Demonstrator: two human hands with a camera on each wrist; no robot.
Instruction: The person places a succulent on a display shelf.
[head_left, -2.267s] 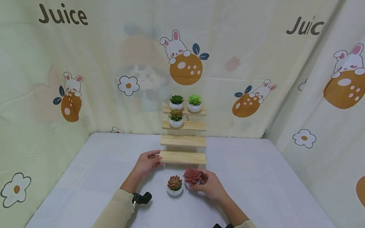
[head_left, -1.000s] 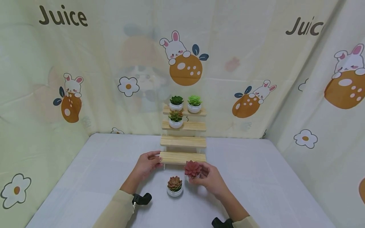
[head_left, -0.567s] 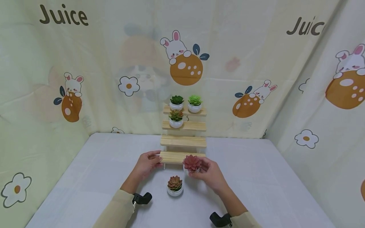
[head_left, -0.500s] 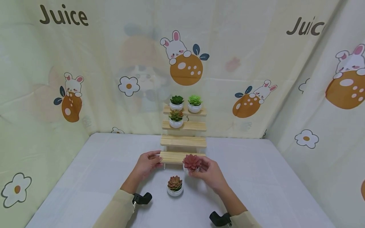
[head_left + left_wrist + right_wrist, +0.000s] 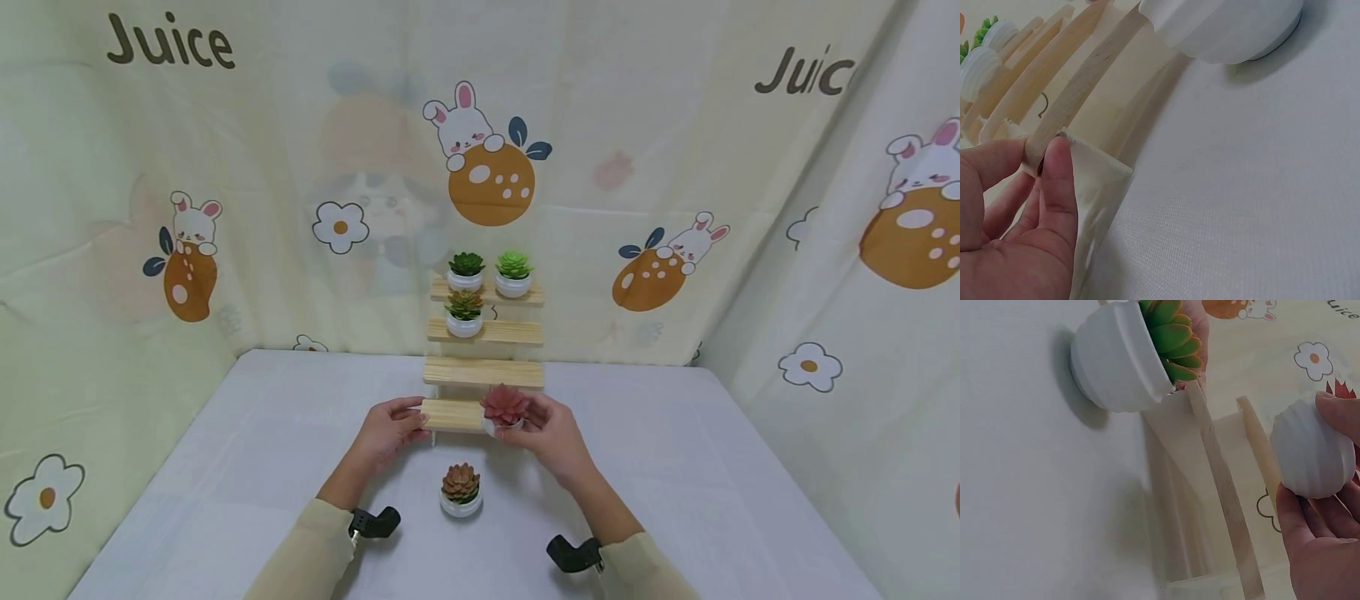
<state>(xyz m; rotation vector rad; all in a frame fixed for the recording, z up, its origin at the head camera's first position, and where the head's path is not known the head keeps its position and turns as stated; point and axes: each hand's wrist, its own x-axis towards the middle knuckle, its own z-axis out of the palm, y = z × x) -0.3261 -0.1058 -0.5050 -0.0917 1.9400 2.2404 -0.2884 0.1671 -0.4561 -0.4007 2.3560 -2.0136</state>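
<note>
My left hand (image 5: 390,431) pinches the left end of the lowest step of a wooden tiered shelf (image 5: 453,414); in the left wrist view, thumb and fingers grip the edge of that board (image 5: 1079,94). My right hand (image 5: 553,433) holds a red potted succulent (image 5: 504,406) by its white pot, in front of the right part of the lowest step. Seen from the right wrist, the white pot (image 5: 1313,450) is lifted, with fingers curled round it. A brownish potted succulent (image 5: 461,490) stands upright on the table between my forearms.
On the top step stand a dark green succulent (image 5: 466,268) and a light green succulent (image 5: 513,273), both in white pots. A green-and-red succulent (image 5: 464,310) sits on the step below, at its left. A patterned curtain (image 5: 600,125) hangs behind the white table (image 5: 300,400).
My right hand has lifted the red succulent off the table and carried it up and forward to the lowest step. My left hand stays on the shelf's edge; the brownish succulent has not moved.
</note>
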